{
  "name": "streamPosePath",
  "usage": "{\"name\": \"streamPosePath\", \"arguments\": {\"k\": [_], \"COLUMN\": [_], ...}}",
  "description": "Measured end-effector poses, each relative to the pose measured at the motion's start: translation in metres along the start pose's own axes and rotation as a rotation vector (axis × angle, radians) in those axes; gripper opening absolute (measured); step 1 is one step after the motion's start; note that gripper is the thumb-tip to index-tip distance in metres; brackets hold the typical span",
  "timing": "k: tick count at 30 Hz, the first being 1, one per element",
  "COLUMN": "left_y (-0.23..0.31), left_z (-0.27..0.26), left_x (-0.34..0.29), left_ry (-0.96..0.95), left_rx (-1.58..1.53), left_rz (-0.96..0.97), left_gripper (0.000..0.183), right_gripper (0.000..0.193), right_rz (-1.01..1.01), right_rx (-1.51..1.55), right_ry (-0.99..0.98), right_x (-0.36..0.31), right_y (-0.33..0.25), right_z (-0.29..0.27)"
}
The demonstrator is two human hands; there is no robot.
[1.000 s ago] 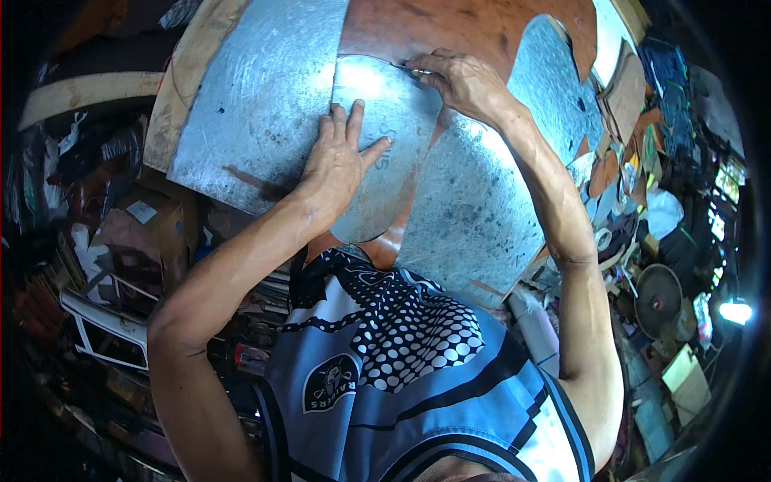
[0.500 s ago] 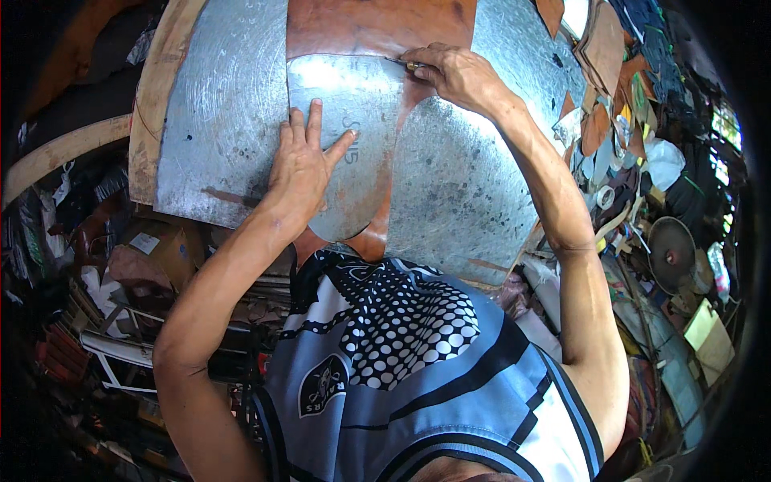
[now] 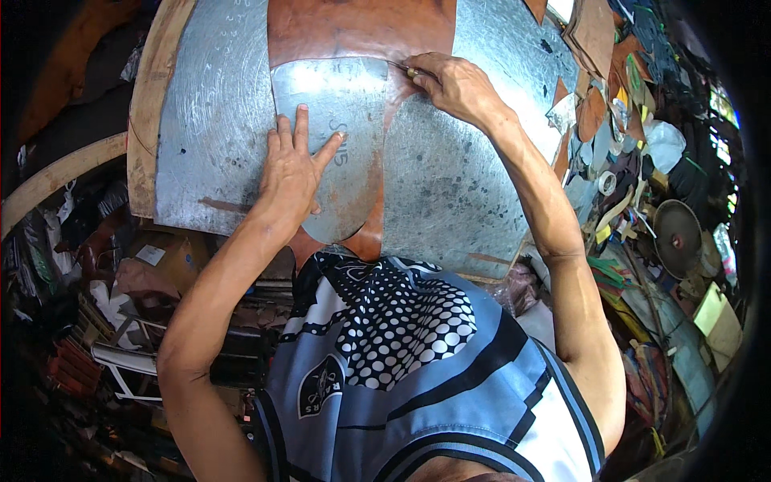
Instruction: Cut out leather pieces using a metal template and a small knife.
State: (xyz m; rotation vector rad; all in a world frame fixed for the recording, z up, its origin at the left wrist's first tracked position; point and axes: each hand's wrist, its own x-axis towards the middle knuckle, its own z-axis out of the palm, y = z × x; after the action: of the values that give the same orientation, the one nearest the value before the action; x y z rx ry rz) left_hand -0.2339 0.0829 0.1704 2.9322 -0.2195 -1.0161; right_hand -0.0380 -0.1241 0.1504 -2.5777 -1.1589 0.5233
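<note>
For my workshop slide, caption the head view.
Left hand rests on a grey panel over brown leather; right hand holds a small tool.

A cluttered leather workshop is indicated by the workbench (image 3: 458,185), whose top is covered with scratched, stained metal sheeting and bordered on the left by a wooden board (image 3: 143,136). On it a sheet of brown leather (image 3: 361,30) is laid, partly covered by a grey metal template (image 3: 341,193) with a rounded near end. Offcuts (image 3: 593,111) are heaped along the right side. Around the bench, a tape roll (image 3: 607,183), a white plastic bag (image 3: 664,145) and a cardboard box (image 3: 170,255) are crowded among piled materials.
</note>
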Motion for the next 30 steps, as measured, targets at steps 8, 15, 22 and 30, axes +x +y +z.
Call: {"name": "streamPosePath", "arguments": {"k": [8,15,22,30], "left_y": [-0.002,0.0,-0.001,0.0], "left_z": [0.002,-0.001,0.002,0.004], "left_x": [0.001,0.002,0.001,0.004], "left_ry": [-0.012,-0.017,0.007,0.032], "left_rx": [0.037,0.14,0.182,0.204], "left_rz": [0.009,0.035,0.087,0.115], "left_gripper": [0.12,0.12,0.123,0.124], "right_gripper": [0.029,0.029,0.035,0.038], "right_rz": [0.018,0.11,0.588,0.657], "right_rx": [0.044,0.11,0.558,0.559], "right_ry": [0.022,0.101,0.149,0.317], "right_x": [0.001,-0.012,-0.014,-0.041], "right_y": [0.002,-0.009,-0.082,-0.103], "right_z": [0.002,0.015,0.016,0.05]}}
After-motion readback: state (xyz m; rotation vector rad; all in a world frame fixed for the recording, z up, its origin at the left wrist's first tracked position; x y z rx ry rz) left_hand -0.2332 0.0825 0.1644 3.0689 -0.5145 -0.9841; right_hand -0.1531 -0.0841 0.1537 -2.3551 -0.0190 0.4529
